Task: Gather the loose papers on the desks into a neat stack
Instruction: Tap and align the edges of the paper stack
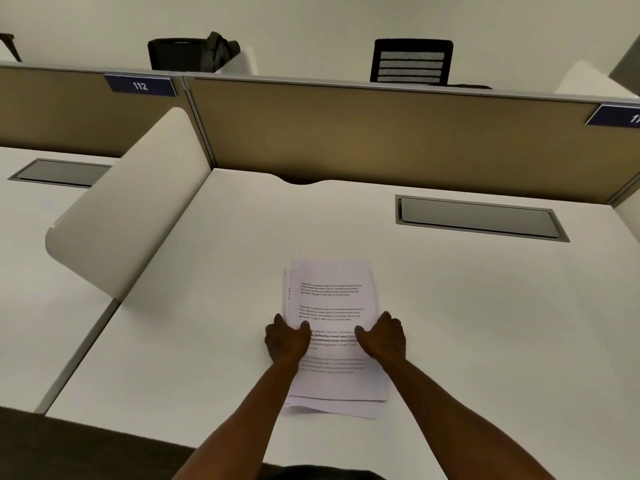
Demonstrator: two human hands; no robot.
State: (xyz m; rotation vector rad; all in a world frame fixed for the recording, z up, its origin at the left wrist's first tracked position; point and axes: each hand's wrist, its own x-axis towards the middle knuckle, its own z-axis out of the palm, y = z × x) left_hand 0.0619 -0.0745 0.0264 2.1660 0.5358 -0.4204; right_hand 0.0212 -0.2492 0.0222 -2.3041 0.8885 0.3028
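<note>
Item list, L to R. Neighbouring white laminate worktop (31, 306) at far L, w/ grey recessed cable hatch (62, 173). Blue rectangular sign reading "112" (140, 85) on tan fabric partition (381, 133). Rounded white side divider panel (128, 216) standing between the two desks. Main white laminate worktop (207, 323), centre. Left hand (285, 342): at L edge of the stack of white printed paper sheets (332, 306), thumb on top sheet, fingers curled at the stack's side, gripping the edge. Stack lies flat on main worktop, roughly mid-desk, near the front edge; sheets not squared: lower sheets poke out at L edge and at the near bottom edge. Text printed in short paragraphs, too small to read. Right hand (384, 337): mirror pose at R edge of stack, thumb on top, fingers wrapped at the side. Second grey recessed hatch (478, 218) behind and R of stack, well apart. Black mesh-back office chair (412, 60) beyond partition; dark bag (194, 51) further L behind it. Second blue sign (616, 116) at far R, number cut off.
</note>
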